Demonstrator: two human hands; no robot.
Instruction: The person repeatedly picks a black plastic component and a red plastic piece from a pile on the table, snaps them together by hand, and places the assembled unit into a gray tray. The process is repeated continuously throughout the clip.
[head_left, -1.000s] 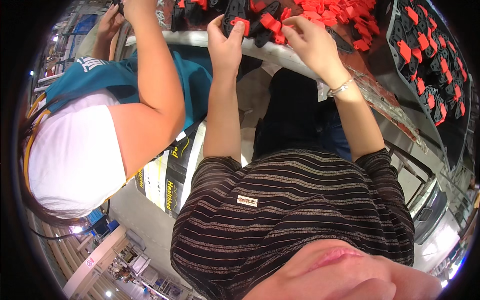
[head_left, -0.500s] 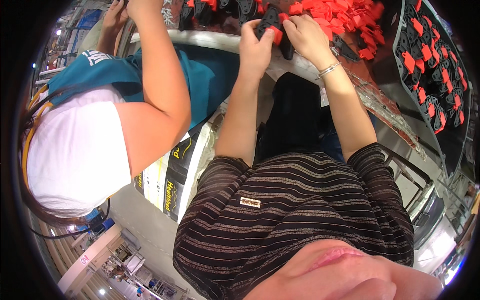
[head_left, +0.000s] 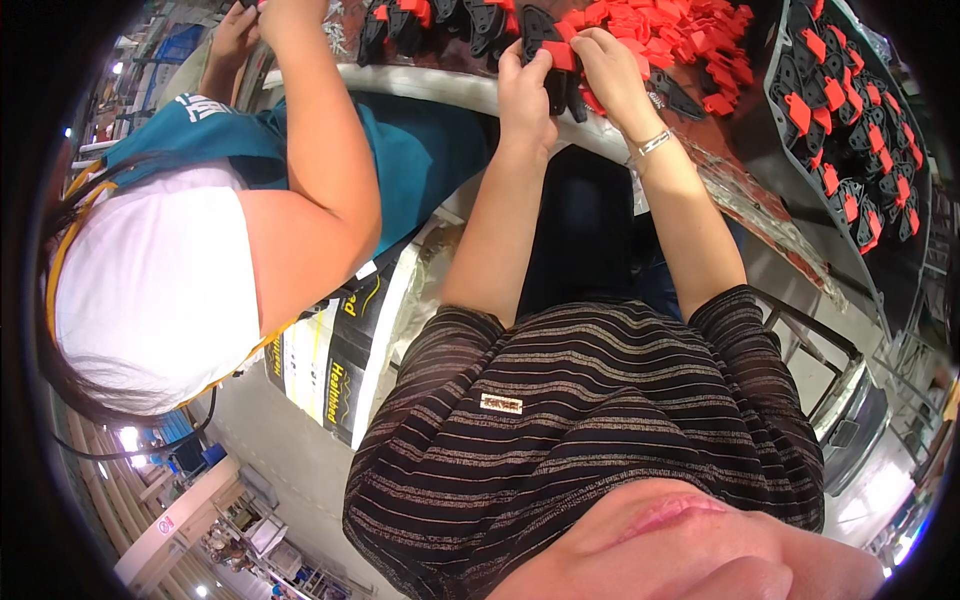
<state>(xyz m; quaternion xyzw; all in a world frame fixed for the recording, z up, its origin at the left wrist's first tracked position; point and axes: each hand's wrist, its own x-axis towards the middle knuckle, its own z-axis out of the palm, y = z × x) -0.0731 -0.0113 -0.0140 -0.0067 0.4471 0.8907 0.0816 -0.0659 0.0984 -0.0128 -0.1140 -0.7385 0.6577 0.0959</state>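
Note:
At the table's near edge, my left hand (head_left: pixel 526 100) grips a black plastic part (head_left: pixel 541 27) between thumb and fingers. A flat red plastic piece (head_left: pixel 560 56) sits against that part, just beside my left fingertips. My right hand (head_left: pixel 612 82), with a bracelet at its wrist, is close on the right side. Its fingers are bent and pressed together at the red plastic by the black part. Exactly what the right fingertips pinch is partly hidden.
A heap of loose red pieces (head_left: pixel 668 40) lies beyond my right hand. Several black parts with red pieces stand along the table to the left. At right is a dark bin (head_left: pixel 800 180) holding many joined parts. A co-worker in a white cap (head_left: pixel 150 290) sits close on my left.
Both hands have shifted slightly, the left one to the right, with the black part still in it. The view has tilted a little. The co-worker's hands have moved slightly.

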